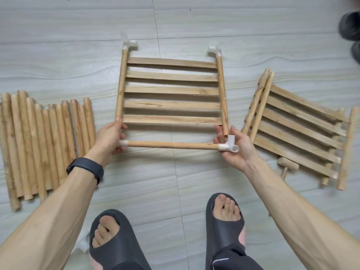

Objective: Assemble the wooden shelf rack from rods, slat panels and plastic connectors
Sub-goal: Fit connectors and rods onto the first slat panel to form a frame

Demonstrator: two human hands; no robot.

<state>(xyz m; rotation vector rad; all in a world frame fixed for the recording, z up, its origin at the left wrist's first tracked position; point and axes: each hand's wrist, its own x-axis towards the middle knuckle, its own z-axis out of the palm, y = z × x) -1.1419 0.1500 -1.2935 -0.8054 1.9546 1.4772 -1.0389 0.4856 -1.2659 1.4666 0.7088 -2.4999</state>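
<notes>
A slat panel (pixel 171 90) lies on the floor in the middle, with a white plastic connector (pixel 130 45) on its far left rod end and another connector (pixel 214 51) on its far right. Just in front of it I hold a wooden rod (pixel 171 145) crosswise, with a white connector on each end. My left hand (pixel 111 137) grips the left connector and touches the panel's near left rod end. My right hand (pixel 231 147) holds the right connector (pixel 229 146) right below the panel's near right rod end.
A row of loose wooden rods (pixel 42 141) lies on the left. Stacked slat panels (pixel 303 129) and a small wooden mallet (pixel 287 166) lie on the right. My feet in black slippers (pixel 224 227) stand close below. Dark shoes (pixel 350 26) sit at the top right.
</notes>
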